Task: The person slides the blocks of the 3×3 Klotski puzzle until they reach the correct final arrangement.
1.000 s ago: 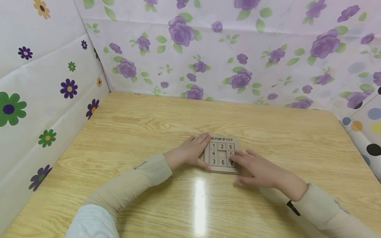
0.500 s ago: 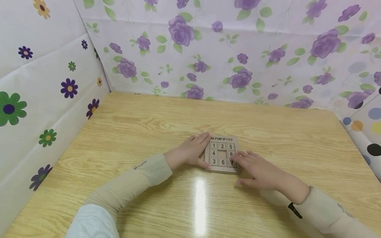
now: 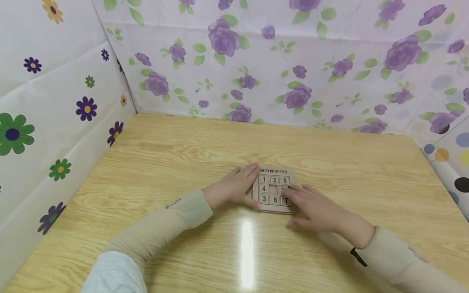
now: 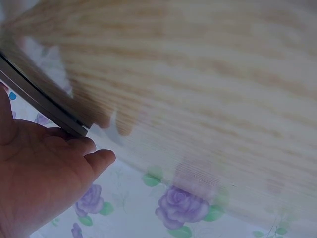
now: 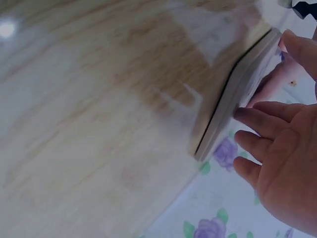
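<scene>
A flat number sliding puzzle [image 3: 272,208] lies on the table, with tiles 1, 2, 5 along the top row and 3, 6, 7 along the bottom. Its middle square shows a gap, between the 4 tile [image 3: 264,189] and a tile [image 3: 280,189] partly covered by a fingertip. My left hand [image 3: 236,186] holds the puzzle's left side, thumb at the near corner and fingers at the far one. From the right, my right hand [image 3: 316,207] reaches over the board, a fingertip on the partly covered tile. The wrist views show the puzzle's edge [image 5: 230,101] beside relaxed right fingers [image 5: 252,119].
The wood-grain table [image 3: 183,146] reflects a bright strip of light in front of the puzzle. Flower-printed sheets [image 3: 205,61] rise behind it and on the left, with a dotted sheet [image 3: 452,162] on the right.
The tile under my right fingertip, showing 8 half a second ago, has shifted slightly left into the middle gap. My right hand has moved a little left with it; the left hand stays.
</scene>
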Tool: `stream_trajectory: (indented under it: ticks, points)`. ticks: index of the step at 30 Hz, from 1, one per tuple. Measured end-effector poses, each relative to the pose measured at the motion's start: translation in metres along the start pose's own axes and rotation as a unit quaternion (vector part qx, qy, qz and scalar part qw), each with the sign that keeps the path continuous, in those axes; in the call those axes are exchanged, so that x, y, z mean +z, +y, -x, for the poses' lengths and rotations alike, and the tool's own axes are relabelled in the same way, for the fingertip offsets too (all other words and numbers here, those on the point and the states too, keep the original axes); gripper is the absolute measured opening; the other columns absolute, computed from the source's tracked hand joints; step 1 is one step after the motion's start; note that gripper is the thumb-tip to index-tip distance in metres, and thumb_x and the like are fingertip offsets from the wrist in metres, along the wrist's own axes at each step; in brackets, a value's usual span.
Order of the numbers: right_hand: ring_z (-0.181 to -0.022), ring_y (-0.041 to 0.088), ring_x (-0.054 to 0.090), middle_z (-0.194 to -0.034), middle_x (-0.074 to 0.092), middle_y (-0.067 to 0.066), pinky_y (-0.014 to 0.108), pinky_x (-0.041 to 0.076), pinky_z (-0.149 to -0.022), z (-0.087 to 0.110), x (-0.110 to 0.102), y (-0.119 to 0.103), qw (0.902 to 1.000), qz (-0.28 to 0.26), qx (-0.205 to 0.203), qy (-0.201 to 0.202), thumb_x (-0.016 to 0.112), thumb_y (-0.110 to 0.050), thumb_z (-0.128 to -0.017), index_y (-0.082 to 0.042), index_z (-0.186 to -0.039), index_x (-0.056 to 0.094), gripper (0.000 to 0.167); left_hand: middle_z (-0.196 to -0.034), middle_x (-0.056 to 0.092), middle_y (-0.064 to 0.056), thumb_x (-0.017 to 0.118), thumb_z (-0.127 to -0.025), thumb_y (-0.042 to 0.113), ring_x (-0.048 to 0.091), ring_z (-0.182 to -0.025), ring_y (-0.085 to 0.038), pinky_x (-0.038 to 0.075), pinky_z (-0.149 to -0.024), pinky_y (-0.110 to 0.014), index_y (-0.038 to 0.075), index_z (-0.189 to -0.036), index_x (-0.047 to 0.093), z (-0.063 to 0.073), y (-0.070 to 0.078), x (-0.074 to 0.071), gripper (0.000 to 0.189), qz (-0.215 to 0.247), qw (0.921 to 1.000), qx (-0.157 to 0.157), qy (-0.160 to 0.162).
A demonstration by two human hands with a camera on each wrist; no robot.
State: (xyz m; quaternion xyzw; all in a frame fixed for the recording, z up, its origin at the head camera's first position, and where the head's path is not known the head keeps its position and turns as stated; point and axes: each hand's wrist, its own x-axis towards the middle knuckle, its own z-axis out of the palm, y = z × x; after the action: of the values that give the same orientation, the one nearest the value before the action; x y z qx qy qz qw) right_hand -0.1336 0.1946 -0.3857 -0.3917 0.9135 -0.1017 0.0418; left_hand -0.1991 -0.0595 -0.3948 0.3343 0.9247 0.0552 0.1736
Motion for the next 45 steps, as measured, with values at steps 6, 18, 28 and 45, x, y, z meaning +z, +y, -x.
stream_trajectory:
  ticks: [6,18,28,45]
  points:
    - [-0.139,0.038,0.032,-0.147,0.041,0.017,0.056,0.024,-0.114,-0.01,0.005,-0.001,0.9995,-0.023,-0.012,-0.02,0.065,-0.041,-0.087,-0.001,-0.144,0.036,0.075,-0.16,-0.002,-0.011,0.063,-0.07,0.073,0.001,-0.148,-0.021,0.006,-0.121,-0.043,0.004,-0.153,0.003,0.0,0.0,0.002,0.123,-0.001,1.0,-0.004,0.0]
    - [-0.135,0.037,0.038,-0.141,0.049,0.016,0.056,0.025,-0.113,0.012,-0.008,-0.007,0.9985,-0.03,0.004,-0.046,0.067,-0.036,-0.087,0.001,-0.139,0.043,0.068,-0.16,-0.002,-0.012,0.062,-0.071,0.072,0.001,-0.148,-0.022,0.006,-0.121,-0.044,0.003,-0.152,0.003,0.0,-0.001,0.0,0.122,-0.004,1.0,-0.001,0.004]
    - [-0.132,0.041,0.04,-0.14,0.049,0.02,0.058,0.028,-0.111,0.0,-0.004,0.001,0.9998,0.005,-0.003,-0.017,0.068,-0.036,-0.085,0.005,-0.138,0.042,0.072,-0.16,-0.002,-0.012,0.062,-0.072,0.072,0.001,-0.148,-0.022,0.007,-0.121,-0.044,0.003,-0.152,0.003,0.0,0.001,0.002,0.121,0.001,1.0,-0.003,0.003]
    - [-0.135,0.038,0.038,-0.144,0.045,0.017,0.058,0.025,-0.113,0.006,-0.002,-0.009,0.9983,-0.031,-0.015,-0.046,0.064,-0.042,-0.088,0.0,-0.142,0.041,0.072,-0.16,-0.002,-0.011,0.062,-0.073,0.071,0.002,-0.148,-0.021,0.007,-0.121,-0.044,0.004,-0.153,0.004,0.0,0.0,0.001,0.12,-0.004,1.0,-0.003,0.003]
